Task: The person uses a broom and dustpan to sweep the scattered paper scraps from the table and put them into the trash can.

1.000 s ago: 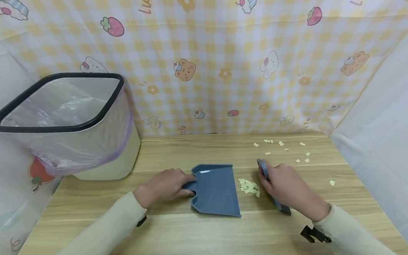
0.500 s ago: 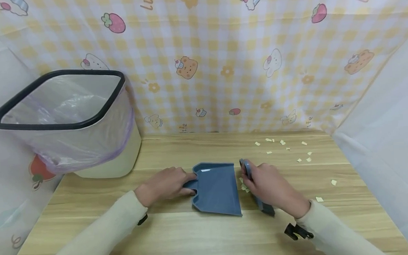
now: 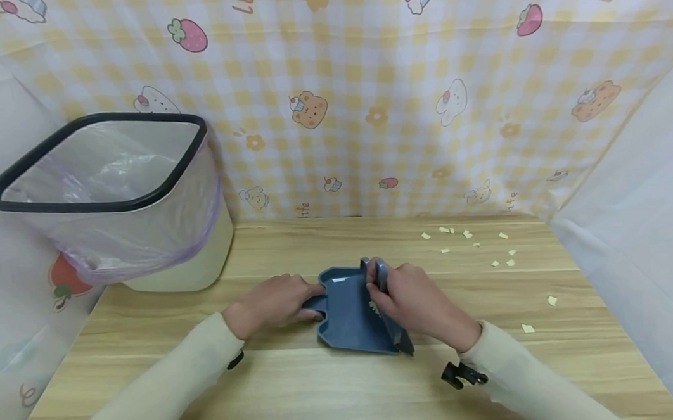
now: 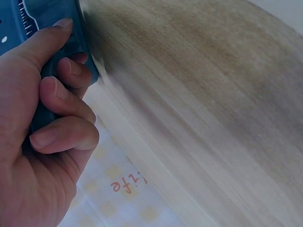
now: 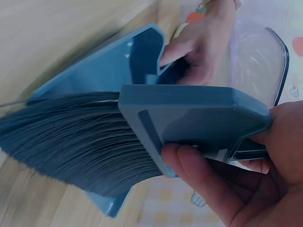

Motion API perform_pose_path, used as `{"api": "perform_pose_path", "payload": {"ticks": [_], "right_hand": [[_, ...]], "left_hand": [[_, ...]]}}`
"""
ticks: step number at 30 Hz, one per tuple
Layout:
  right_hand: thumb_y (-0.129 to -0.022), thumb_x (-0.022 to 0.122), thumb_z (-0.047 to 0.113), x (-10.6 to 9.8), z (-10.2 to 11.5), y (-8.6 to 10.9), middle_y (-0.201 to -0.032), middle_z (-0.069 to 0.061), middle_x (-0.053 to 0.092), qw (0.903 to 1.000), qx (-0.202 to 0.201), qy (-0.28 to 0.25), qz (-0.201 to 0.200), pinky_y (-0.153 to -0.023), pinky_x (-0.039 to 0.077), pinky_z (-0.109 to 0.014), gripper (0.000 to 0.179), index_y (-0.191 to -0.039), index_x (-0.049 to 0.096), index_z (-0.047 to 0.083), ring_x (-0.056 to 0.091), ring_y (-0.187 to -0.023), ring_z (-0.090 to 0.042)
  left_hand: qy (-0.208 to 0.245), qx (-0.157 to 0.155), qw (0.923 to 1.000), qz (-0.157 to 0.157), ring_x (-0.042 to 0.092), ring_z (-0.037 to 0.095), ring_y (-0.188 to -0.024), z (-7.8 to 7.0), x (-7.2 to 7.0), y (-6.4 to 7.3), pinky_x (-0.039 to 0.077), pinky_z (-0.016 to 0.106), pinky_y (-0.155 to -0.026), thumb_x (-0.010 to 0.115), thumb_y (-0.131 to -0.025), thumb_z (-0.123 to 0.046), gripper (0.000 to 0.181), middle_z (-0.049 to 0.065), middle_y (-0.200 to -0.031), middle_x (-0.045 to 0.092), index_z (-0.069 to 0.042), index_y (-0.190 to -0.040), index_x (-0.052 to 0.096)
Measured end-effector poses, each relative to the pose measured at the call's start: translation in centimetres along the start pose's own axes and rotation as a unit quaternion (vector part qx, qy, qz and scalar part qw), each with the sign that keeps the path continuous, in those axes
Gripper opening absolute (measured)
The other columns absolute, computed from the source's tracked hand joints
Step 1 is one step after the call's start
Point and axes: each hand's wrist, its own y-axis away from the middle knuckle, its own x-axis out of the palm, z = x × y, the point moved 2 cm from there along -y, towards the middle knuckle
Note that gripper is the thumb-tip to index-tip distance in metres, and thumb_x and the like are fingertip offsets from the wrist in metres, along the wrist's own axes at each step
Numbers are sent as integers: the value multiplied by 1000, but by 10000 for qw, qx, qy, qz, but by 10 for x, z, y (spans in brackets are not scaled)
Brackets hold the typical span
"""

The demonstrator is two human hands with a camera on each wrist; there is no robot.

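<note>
A blue-grey dustpan (image 3: 348, 323) lies on the wooden table with its wide mouth facing right. My left hand (image 3: 275, 304) grips its short handle, fingers curled round it in the left wrist view. In my right hand (image 3: 418, 298) is a matching hand brush (image 5: 189, 123), held by its handle. The brush's dark bristles (image 5: 80, 142) reach over the dustpan's open edge and bend. Pale yellow paper scraps (image 3: 374, 307) show inside the dustpan just left of the brush; the brush and right hand hide part of that area.
Several more paper scraps (image 3: 466, 234) are scattered at the back right of the table (image 3: 277, 391), and a few lie farther right. A lined trash bin (image 3: 185, 262) with a black rim stands at the back left. A checked curtain (image 3: 368, 151) hangs behind.
My right hand has swept the brush left, from right of the scrap pile to over the dustpan's mouth, and scraps are now inside. The left hand and dustpan have stayed put.
</note>
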Motion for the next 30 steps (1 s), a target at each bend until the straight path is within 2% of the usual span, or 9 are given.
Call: {"api": "perform_pose_path", "payload": {"ticks": [8,13,20,27,30], "right_hand": [[-110,61,12,5,9,-18,-57,13,42,9993,-129,-349,-50,-44,38,-21,10,-105,66,5,40,-45,5],[-110,63,12,2,8,-20,-56,16,42,9972,-38,-746,-75,-45,37,-22,8,-104,66,6,39,-45,5],[-106,67,10,-17,2,-10,-62,15,48,9957,172,-770,-481,-51,42,-26,5,-102,65,11,45,-52,0],[-107,68,8,-33,-17,6,-64,12,50,9931,444,-823,-711,-50,38,-26,9,-99,67,13,43,-51,-2],[-107,68,7,-37,-25,13,-68,10,56,9922,572,-751,-812,-52,43,-27,11,-98,67,13,49,-53,-3]], "left_hand": [[48,4,10000,-15,39,4,-61,2,0,0,31,25,-56,79,-104,-37,27,-11,-75,46,-13,-112,71],[79,40,10000,-1,42,4,-61,3,1,1,34,24,-56,78,-105,-37,27,-10,-75,50,-13,-112,70],[95,29,9999,15,43,5,-62,1,1,2,35,26,-56,78,-105,-37,30,-9,-75,51,-10,-117,71],[91,6,10000,8,43,5,-64,2,2,4,38,26,-59,78,-105,-38,33,-10,-76,51,-9,-122,72],[131,14,9999,-29,44,5,-64,2,3,4,39,26,-59,78,-105,-37,34,-10,-77,53,-9,-123,72]]}}
